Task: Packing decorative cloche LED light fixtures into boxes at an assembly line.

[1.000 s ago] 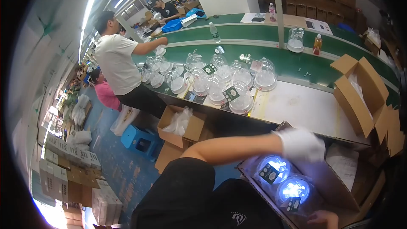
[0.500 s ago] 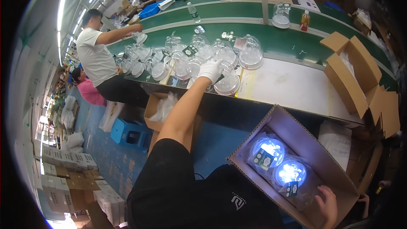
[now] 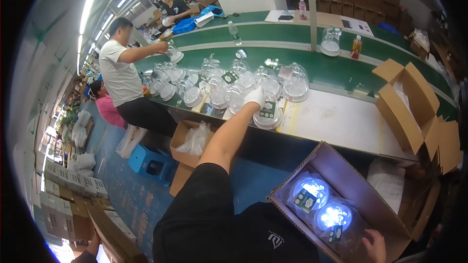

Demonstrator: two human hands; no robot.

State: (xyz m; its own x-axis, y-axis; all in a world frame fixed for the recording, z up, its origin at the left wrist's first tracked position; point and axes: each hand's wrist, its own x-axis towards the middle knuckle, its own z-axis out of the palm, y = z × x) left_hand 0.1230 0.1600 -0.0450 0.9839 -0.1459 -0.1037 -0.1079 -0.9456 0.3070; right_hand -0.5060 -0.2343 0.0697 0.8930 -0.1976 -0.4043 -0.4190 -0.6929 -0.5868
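My left hand (image 3: 255,98), in a white glove, reaches over the workbench. Its fingers close around the upper part of a clear dome (image 3: 269,120) with a round base and a green tag (image 3: 267,109). Several similar clear domes (image 3: 296,87) stand crowded beside and beyond it. My bare right hand (image 3: 374,246) is at the near right end of an open cardboard box (image 3: 363,185), fingers apart, with nothing seen in it. Inside the box, two glowing domes (image 3: 312,191) in clear plastic bags lie side by side, each with a green tag.
Right of the domes, a white sheet (image 3: 336,122) covers the bench. Another open carton (image 3: 407,104) stands at its right end. A person in a white shirt (image 3: 119,70) works at left. Below are a carton with plastic bags (image 3: 192,141) and a blue stool (image 3: 151,163).
The view has shifted, so the bench sits lower. My left hand stays at the same front dome, whose green tag now shows more. At lower left, another person's hand with a carton has come into view.
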